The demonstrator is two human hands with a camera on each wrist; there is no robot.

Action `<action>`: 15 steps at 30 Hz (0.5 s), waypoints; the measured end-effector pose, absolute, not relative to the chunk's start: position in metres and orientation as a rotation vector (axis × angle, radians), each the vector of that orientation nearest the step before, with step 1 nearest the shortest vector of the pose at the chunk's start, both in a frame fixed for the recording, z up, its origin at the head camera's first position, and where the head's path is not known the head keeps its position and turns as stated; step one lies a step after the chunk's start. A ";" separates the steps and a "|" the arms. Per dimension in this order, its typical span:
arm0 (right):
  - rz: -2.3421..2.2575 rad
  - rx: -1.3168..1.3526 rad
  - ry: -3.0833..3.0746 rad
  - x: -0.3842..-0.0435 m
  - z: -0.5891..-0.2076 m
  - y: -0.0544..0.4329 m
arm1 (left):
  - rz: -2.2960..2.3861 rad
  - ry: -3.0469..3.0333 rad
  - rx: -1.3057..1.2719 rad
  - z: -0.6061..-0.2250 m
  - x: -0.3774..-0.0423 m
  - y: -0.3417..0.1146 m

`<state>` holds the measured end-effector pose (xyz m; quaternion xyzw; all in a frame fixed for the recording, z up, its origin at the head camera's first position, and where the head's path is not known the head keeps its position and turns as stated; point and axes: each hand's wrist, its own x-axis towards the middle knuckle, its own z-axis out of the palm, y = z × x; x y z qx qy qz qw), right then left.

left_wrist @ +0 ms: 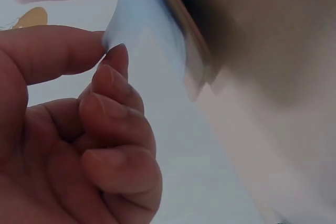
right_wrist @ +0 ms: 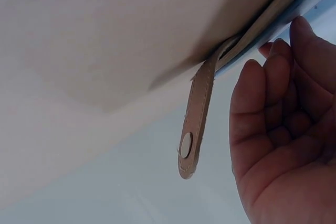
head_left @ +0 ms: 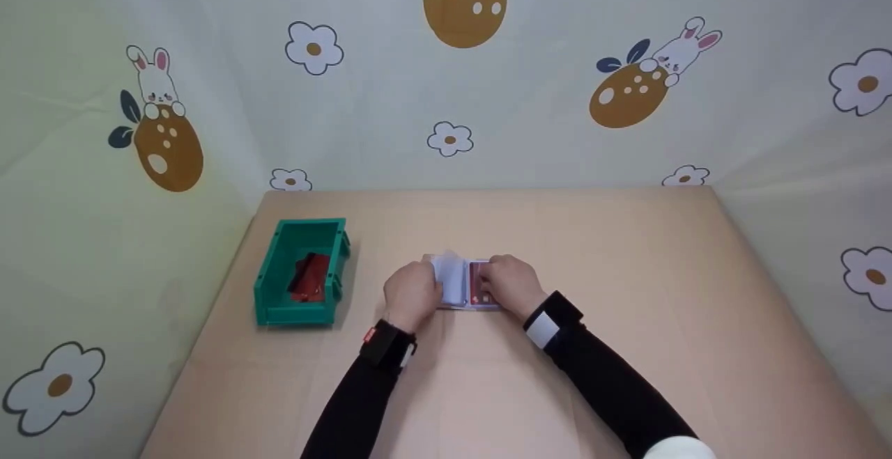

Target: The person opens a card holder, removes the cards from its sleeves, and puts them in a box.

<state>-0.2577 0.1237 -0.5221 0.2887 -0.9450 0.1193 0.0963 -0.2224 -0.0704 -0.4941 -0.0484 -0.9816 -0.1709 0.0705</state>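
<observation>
A small card holder [head_left: 465, 294] lies opened out on the table, with clear plastic sleeves inside. My left hand [head_left: 412, 293] pinches a translucent plastic sleeve [left_wrist: 149, 30] between thumb and index finger, its other fingers curled. On the holder's right side a red card [head_left: 477, 292] shows, partly covered by my right hand [head_left: 514, 285]. The fingers of that hand are curled, with thumb and fingertips at the holder's edge; their exact grip is partly hidden. A tan strap [right_wrist: 198, 111] with a metal snap sticks out from the holder in the right wrist view.
To the left stands a green plastic bin [head_left: 296, 314] holding dark red cards or flat pieces [head_left: 312, 279]. The beige table [head_left: 627, 250] meets a patterned cloth wall [head_left: 376, 118] behind and at both sides.
</observation>
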 end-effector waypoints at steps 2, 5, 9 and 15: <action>0.352 0.857 -2.801 -0.257 -0.522 0.124 | -0.488 -2.985 -0.123 -0.495 -0.223 -0.072; 0.355 0.857 -2.805 -0.257 -0.522 0.124 | -0.468 -3.036 -0.078 -0.497 -0.224 -0.073; 0.358 0.853 -2.813 -0.257 -0.521 0.123 | -0.458 -3.100 -0.019 -0.498 -0.225 -0.074; 0.381 0.859 -2.820 -0.256 -0.520 0.123 | -0.430 -3.137 -0.010 -0.501 -0.227 -0.075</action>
